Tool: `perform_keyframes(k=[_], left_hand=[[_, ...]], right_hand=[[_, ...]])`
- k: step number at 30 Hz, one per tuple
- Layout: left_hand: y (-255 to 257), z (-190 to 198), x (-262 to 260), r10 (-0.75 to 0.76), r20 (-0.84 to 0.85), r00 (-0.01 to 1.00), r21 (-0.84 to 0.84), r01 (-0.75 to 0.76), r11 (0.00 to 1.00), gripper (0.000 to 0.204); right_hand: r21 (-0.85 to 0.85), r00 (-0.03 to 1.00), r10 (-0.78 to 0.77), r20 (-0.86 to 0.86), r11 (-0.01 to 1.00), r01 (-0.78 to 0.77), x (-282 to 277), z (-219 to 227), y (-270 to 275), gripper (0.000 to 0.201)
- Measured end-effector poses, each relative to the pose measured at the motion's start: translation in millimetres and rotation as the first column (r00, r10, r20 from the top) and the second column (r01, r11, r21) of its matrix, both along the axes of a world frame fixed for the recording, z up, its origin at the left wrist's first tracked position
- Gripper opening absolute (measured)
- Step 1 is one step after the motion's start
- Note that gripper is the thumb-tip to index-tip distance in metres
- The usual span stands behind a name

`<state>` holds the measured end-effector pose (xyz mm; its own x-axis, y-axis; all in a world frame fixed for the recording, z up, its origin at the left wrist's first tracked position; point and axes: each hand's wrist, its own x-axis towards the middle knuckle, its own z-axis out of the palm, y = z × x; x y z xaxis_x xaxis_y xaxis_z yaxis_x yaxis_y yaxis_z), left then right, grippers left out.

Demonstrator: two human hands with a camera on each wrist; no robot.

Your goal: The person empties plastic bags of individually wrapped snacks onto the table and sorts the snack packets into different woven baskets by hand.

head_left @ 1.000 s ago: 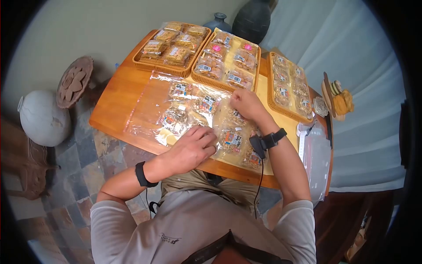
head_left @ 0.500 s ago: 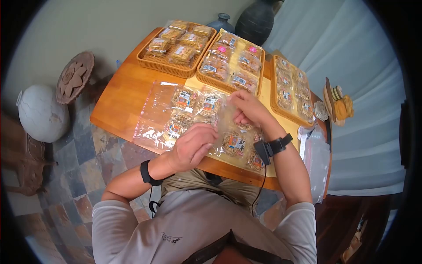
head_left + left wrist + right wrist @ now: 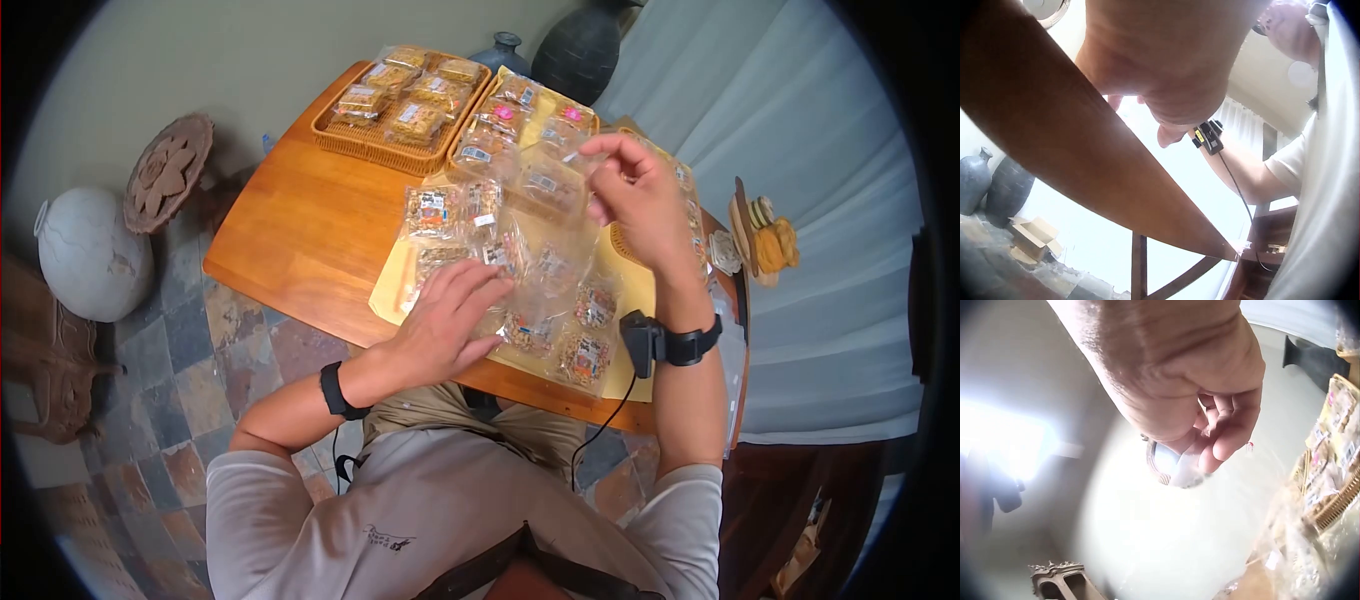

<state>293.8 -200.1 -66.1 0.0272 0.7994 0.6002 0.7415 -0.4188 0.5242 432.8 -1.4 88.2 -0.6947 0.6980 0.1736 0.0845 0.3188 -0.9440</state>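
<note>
My right hand (image 3: 640, 200) is raised over the right side of the table, thumb and fingers pinching a clear plastic bag (image 3: 1188, 470). From there the see-through film hangs toward several nut-filled snack packets (image 3: 432, 212) with printed labels. These packets lie in rows on a yellow sheet (image 3: 390, 290). My left hand (image 3: 445, 320) rests with its fingers extended on the front left packets, partly covering them. In the left wrist view, the underside of the table (image 3: 1079, 150) hides most of that hand's fingertips.
Three wicker trays of wrapped snacks stand along the back: a left tray (image 3: 385, 150), a middle tray (image 3: 455, 165) and a right tray (image 3: 620, 240) partly behind the right hand. Dark vases (image 3: 580, 55) stand beyond. A white pot (image 3: 95, 255) is at far left.
My right hand has risen away from the packets, drawing the clear bag up and to the right off the left part of the table. My left hand has flattened onto the packets.
</note>
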Motion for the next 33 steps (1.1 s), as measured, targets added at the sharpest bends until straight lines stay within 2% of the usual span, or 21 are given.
perform_keyframes(k=[1, 4, 6, 11, 13, 16, 17, 18, 19, 21, 22, 23, 25, 26, 27, 28, 29, 30, 31, 32, 33], left_hand=[[-3, -1, -1, -0.002, 0.000, 1.000, 0.001, 0.002, 1.000, 0.071], [-8, -3, -6, 0.066, -0.021, 0.998, -0.043, -0.067, 0.997, 0.073], [-10, -8, -9, 0.128, -0.063, 0.990, -0.110, -0.134, 0.985, 0.068], [-14, -16, -15, 0.120, -0.188, 0.975, -0.195, -0.157, 0.968, 0.060], [-14, -17, -16, 0.111, -0.206, 0.972, -0.184, -0.150, 0.972, 0.059], [-14, -13, -18, 0.094, -0.231, 0.968, -0.189, -0.139, 0.972, 0.058], [-13, -11, -19, 0.090, -0.161, 0.983, -0.206, -0.123, 0.971, 0.060], [-12, -7, -19, 0.090, -0.091, 0.992, -0.219, -0.108, 0.970, 0.061], [-10, -2, -19, 0.086, -0.090, 0.992, -0.213, -0.103, 0.971, 0.061], [-4, 15, -22, 0.007, 0.146, 0.989, -0.253, 0.031, 0.967, 0.064], [0, 28, -24, 0.003, 0.145, 0.989, -0.250, 0.033, 0.968, 0.064], [5, 41, -27, 0.004, 0.070, 0.998, -0.231, 0.012, 0.973, 0.066], [20, 58, -33, 0.001, -0.014, 1.000, -0.206, -0.004, 0.979, 0.069], [29, 64, -35, 0.001, 0.086, 0.996, -0.210, 0.017, 0.978, 0.074], [38, 70, -37, -0.001, 0.183, 0.983, -0.211, 0.040, 0.977, 0.080], [51, 71, -38, -0.050, 0.335, 0.941, -0.231, 0.134, 0.964, 0.092], [58, 69, -35, -0.053, 0.328, 0.943, -0.230, 0.135, 0.964, 0.092], [66, 67, -31, -0.106, 0.643, 0.758, -0.225, 0.320, 0.920, 0.094], [72, 66, -27, -0.108, 0.875, 0.471, -0.156, 0.487, 0.859, 0.097], [74, 66, -24, -0.179, 0.938, 0.298, -0.037, 0.599, 0.800, 0.091], [71, 71, -19, -0.181, 0.936, 0.303, -0.041, 0.603, 0.797, 0.091]], right_hand=[[0.001, 1.000, -0.002, 0.000, 1.000, 0.002, 2, 8, 1, 0.019], [0.170, 0.997, -0.073, 0.007, 0.983, 0.071, 14, 31, 9, 0.016], [0.173, 0.996, -0.089, -0.031, 0.981, 0.093, 24, 44, 13, 0.016], [0.231, 0.984, -0.153, -0.092, 0.958, 0.171, 66, 84, 22, 0.019], [0.238, 0.960, -0.210, -0.185, 0.938, 0.251, 86, 97, 18, 0.021], [0.241, 0.941, -0.188, -0.282, 0.935, 0.260, 122, 106, 27, 0.027], [0.241, 0.920, -0.189, -0.344, 0.929, 0.281, 133, 107, 27, 0.028], [0.187, 0.914, -0.139, -0.380, 0.957, 0.223, 146, 110, 27, 0.040], [0.192, 0.914, -0.141, -0.381, 0.955, 0.228, 154, 109, 30, 0.040], [0.126, 0.823, 0.130, -0.552, 0.989, -0.071, 167, 102, 32, 0.054], [0.082, 0.783, 0.142, -0.606, 0.990, -0.116, 167, 100, 26, 0.072], [0.085, 0.781, 0.142, -0.608, 0.990, -0.114, 164, 98, 21, 0.072], [0.037, 0.688, 0.230, -0.688, 0.958, -0.283, 159, 95, 13, 0.084], [0.016, 0.612, 0.259, -0.747, 0.928, -0.373, 161, 90, 14, 0.094], [0.023, 0.607, 0.259, -0.751, 0.929, -0.368, 161, 86, 14, 0.094], [-0.036, 0.527, 0.221, -0.821, 0.900, -0.434, 159, 82, 11, 0.091], [-0.086, 0.446, 0.173, -0.878, 0.860, -0.503, 158, 78, 11, 0.089], [-0.097, 0.401, 0.152, -0.903, 0.839, -0.535, 159, 70, 14, 0.089], [-0.091, 0.395, 0.153, -0.906, 0.841, -0.534, 159, 62, 17, 0.089], [-0.140, 0.417, 0.097, -0.904, 0.854, -0.502, 158, 55, 21, 0.090], [-0.188, 0.435, 0.040, -0.899, 0.864, -0.467, 159, 46, 27, 0.090]])
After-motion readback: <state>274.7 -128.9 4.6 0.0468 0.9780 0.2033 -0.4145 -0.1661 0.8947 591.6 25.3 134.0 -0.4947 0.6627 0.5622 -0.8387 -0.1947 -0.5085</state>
